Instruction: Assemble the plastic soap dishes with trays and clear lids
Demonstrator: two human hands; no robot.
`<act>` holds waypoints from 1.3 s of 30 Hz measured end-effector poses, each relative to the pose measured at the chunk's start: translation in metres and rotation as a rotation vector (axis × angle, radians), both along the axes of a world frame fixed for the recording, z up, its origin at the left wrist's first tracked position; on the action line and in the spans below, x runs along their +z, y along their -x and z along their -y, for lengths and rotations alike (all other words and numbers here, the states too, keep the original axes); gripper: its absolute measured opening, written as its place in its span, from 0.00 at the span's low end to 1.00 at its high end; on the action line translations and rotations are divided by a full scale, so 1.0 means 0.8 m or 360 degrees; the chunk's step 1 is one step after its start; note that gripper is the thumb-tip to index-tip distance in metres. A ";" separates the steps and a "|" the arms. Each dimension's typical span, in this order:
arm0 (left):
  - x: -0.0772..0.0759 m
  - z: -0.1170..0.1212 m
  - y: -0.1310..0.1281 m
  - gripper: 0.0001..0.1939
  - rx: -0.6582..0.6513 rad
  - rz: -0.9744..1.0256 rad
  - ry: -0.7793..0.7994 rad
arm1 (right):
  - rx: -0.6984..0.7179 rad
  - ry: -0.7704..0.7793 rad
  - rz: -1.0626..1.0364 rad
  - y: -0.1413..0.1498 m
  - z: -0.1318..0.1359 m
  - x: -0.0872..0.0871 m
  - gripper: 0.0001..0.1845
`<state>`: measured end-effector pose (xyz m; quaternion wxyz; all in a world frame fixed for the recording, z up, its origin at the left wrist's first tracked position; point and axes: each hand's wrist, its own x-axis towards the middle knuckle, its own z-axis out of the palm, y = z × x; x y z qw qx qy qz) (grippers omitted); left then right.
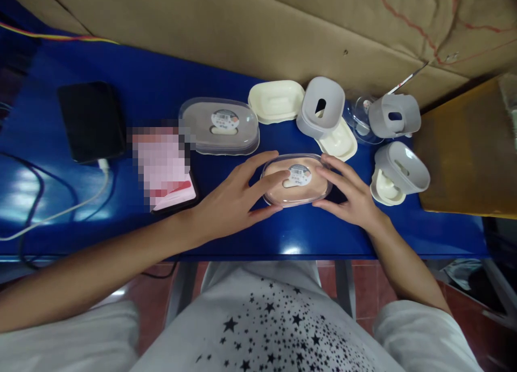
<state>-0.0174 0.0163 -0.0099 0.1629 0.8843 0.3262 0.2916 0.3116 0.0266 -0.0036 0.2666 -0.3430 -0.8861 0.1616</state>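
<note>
Cupping a clear-lidded soap box (302,191) on blue tabletop (291,243) btwn L hand (232,199) & R hand (351,191), fingers (329,170) spread apart but pressed on its ends, near front edge, w/ grey slotted holders (321,105) & cream trays (276,100) just behind.

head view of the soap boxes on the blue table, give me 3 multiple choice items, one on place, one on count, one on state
1. Where is the clear box with the peach base?
A. Between the left hand and the right hand
B. On the cardboard
C. Under the black device

2. How many cream trays lie on the blue table?
A. One
B. Three
C. Six

3. How is the white cable fixed to the black device?
A. Plugged into it
B. Wrapped around it
C. Taped on top of it

1 A, both hands touch its edges.
2 B, three show, two partly under grey sleeves.
3 A, its connector meets the device's lower edge.
</note>
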 end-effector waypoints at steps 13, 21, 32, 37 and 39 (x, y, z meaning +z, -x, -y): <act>0.000 -0.002 -0.005 0.24 -0.0132 -0.0150 -0.0208 | 0.0017 0.0037 0.0050 -0.001 0.000 -0.005 0.47; 0.008 0.000 -0.003 0.24 -0.0138 -0.0302 -0.0273 | 0.0023 0.0038 0.0092 0.000 0.003 -0.008 0.47; 0.013 -0.007 0.001 0.18 0.0051 -0.0316 -0.0359 | 0.0023 -0.0080 0.0320 0.017 0.000 -0.004 0.46; 0.016 -0.018 0.009 0.19 0.0243 -0.0387 -0.0415 | -0.0340 -0.0239 0.0575 -0.001 0.006 0.013 0.45; 0.018 -0.021 0.010 0.16 0.0342 -0.0435 -0.0409 | -0.0721 -0.0312 0.0623 -0.028 0.013 0.020 0.40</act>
